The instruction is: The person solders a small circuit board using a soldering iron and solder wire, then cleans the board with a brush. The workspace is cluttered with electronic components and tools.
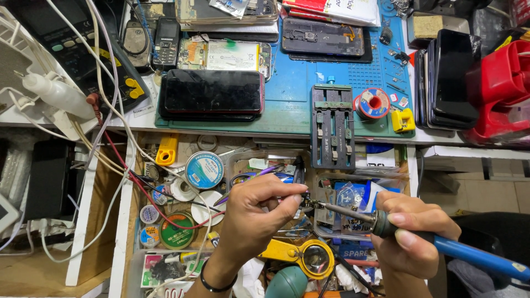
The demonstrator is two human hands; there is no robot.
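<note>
My left hand [259,212] is pinched shut on a tiny dark component [307,203] held over the open drawer. My right hand [411,232] grips a soldering iron [441,245] with a blue handle; its metal tip [331,208] touches the small part at my left fingertips. A black band circles my left wrist. Beneath the hands lies a yellow magnifier [309,256].
An open drawer [132,182] holds solder reels, tins and small bags. Above it, a blue work mat [287,105] carries several phones, a dark board holder [331,127] and a solder spool [372,103]. Red and white cables hang at left. A red container [499,88] stands at right.
</note>
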